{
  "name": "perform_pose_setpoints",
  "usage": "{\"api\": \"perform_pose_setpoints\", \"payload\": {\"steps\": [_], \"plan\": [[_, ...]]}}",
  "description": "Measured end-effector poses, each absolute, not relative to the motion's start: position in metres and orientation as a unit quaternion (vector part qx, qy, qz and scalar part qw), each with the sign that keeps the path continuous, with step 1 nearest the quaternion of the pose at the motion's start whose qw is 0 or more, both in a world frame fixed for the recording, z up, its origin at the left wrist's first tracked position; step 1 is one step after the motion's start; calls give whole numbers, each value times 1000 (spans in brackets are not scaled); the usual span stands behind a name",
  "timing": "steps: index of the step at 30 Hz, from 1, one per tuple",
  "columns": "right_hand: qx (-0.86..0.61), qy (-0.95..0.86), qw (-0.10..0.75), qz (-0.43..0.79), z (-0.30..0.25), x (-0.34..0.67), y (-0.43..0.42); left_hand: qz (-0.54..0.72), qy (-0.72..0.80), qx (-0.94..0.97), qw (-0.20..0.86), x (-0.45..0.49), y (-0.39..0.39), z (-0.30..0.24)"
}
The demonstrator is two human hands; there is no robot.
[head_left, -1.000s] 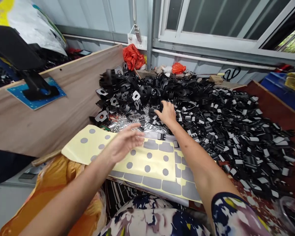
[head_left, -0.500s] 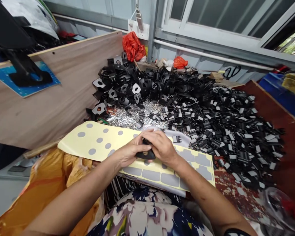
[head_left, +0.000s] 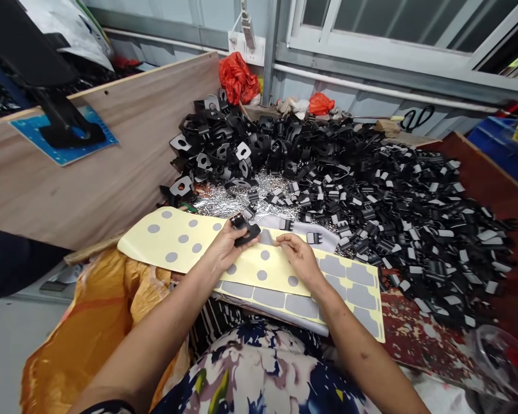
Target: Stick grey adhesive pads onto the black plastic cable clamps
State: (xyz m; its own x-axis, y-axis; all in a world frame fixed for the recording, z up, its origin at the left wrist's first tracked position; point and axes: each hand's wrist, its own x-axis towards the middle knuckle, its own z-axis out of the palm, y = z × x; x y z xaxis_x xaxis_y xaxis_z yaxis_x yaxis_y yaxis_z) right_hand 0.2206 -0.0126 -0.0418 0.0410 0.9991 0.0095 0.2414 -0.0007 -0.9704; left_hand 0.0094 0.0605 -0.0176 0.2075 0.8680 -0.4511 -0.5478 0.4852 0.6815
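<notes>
"Holding anything, left hand [head_left: 227, 246]?"
"Yes, black clip [head_left: 248, 232], gripped in its fingers at the yellow sheet [head_left: 247, 261]'s far edge."
"Right hand [head_left: 301, 259]?"
"Apart from the left, just right of the clip, fingertips bunched near a grey patch [head_left: 266, 237]. Can't tell whether they pinch anything."
"Black pile [head_left: 354, 201]?"
"Past both hands."

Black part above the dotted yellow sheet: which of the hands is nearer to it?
Left. The left hand holds the black part in its fingers; the right hand is apart from it, to its right, over the dotted yellow sheet.
</notes>
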Motion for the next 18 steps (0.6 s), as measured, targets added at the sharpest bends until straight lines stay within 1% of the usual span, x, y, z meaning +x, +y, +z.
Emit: {"api": "perform_pose_setpoints", "payload": {"steps": [3, 4, 6, 7, 9, 11, 14, 18], "plan": [[-457, -553, 375, 588, -27, 240, -18, 470, 417, 184, 756, 10, 64, -18], [-429, -554, 360, 616, -22, 245, -20, 471, 420, 184, 753, 10, 65, -18], [-403, -549, 383, 624, -16, 252, -24, 475, 428, 191, 745, 11, 65, -17], [-409, -545, 416, 603, -13, 253, -26, 477, 430, 197, 741, 11, 63, -15], [-450, -535, 491, 519, -10, 248, -29, 470, 417, 214, 748, 12, 54, -9], [-496, -522, 544, 430, -6, 240, -32, 441, 378, 231, 780, 13, 39, -1], [-522, -507, 581, 364, -2, 228, -37, 395, 314, 238, 830, 20, 17, 10], [-530, -498, 594, 343, -4, 219, -41, 398, 290, 210, 845, 34, 3, 13]]}}
